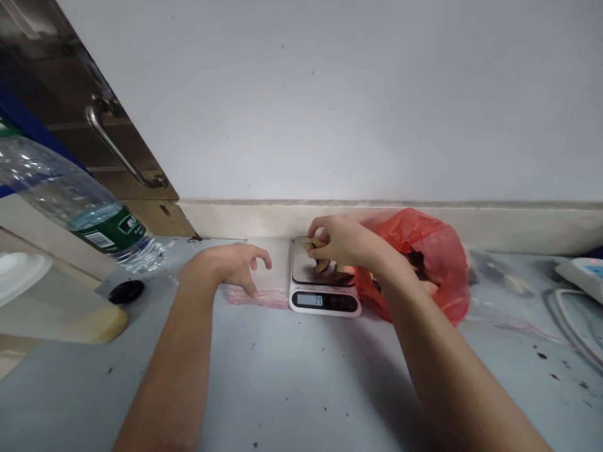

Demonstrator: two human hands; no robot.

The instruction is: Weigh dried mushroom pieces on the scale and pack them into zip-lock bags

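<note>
A white digital kitchen scale (325,301) with a dark metal plate stands near the wall. Several brown, dried-looking slices (323,265) lie on its plate. My right hand (342,238) is over the plate, its thumb and fingers closed around some of those slices. My left hand (242,263) hovers left of the scale, fingers apart and holding nothing. Just beneath it lies a stack of clear zip bags (261,297) with pink-red seal strips. A red plastic bag (443,270) of dark and pale pieces sits right of the scale, partly hidden behind my right forearm.
On the left stand a plastic water bottle (108,223) with a green label and a translucent lidded container (51,301). A black oval object (126,291) lies beside them. Rightward are a clear bag (502,276), a white device (581,276) and its cable (565,314). The wall (330,125) bounds the back.
</note>
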